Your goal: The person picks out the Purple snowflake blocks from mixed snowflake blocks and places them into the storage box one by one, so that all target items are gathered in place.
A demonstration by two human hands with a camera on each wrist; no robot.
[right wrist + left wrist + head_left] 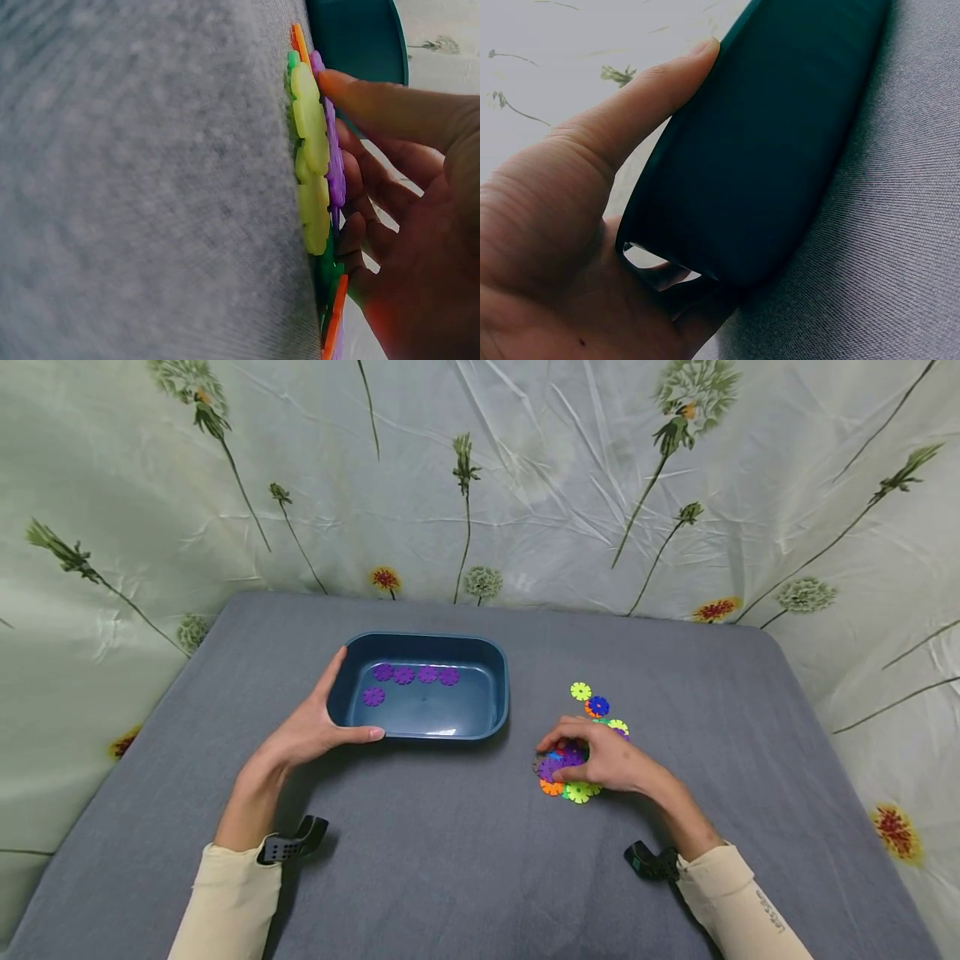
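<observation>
My left hand [318, 718] grips the left end of a dark blue plastic tub [420, 732], with its thumb along the near rim and fingers around the side. Inside the tub lie several purple snowflake-shaped building discs [427, 673], toward the left and back. My right hand [611, 756] curves over a small pile of such discs right of the tub. Its thumb and fingers pinch a purple disc [335, 157] on top. Beneath that show yellow-green discs [311, 112] and an orange disc [551, 787]. The palm hides part of the pile.
Beyond the right hand, a loose trail of discs includes a yellow one [581, 692] and a blue one [597, 706]. A grey cloth [450, 860] covers the table. Behind it hangs a flower-printed curtain [540, 468]. Both wrists wear black straps.
</observation>
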